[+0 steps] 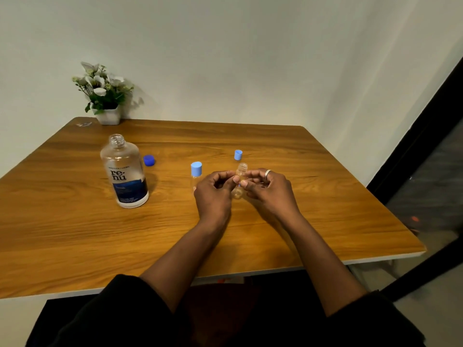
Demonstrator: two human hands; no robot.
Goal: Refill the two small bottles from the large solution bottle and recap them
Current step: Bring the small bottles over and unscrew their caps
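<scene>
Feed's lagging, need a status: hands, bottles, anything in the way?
Left hand and right hand both pinch uncapped small bottle. Its cap loose on table behind. Capped small bottle stands close by left hand. Large bottle open, far left.

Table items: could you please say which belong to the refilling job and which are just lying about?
Job: large solution bottle, dark blue cap, capped small bottle, open small bottle held by left hand and right hand, light blue cap.
Lying about: potted flowers.
</scene>
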